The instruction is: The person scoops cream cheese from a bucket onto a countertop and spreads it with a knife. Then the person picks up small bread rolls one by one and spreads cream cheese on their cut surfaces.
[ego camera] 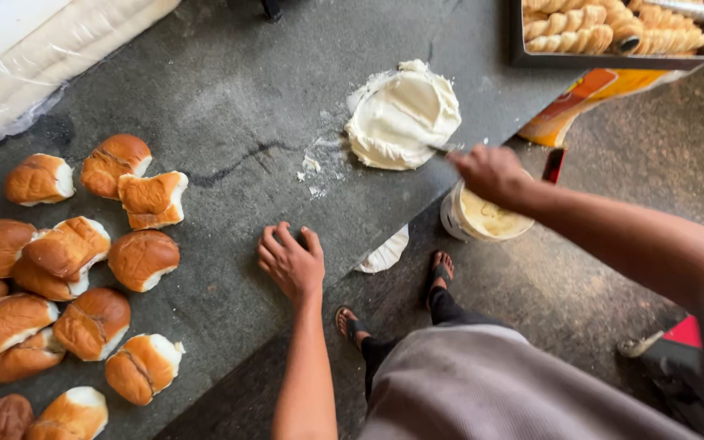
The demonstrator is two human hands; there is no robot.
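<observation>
The left hand rests palm down on the dark stone worktop near its front edge, fingers spread and open, holding nothing; its forearm runs straight up from the lower frame. The right hand is extended forward from the right, arm nearly straight, fingers closed around the handle of a knife whose blade tip meets the right edge of a mound of white cream. The cream lies directly on the worktop, with small smears just to its left. Below the right hand, off the worktop edge, stands a white bucket holding pale cream. A group of split brown buns lies at the left of the worktop, well apart from both hands. A tray of ridged pastry rolls sits at the upper right.
</observation>
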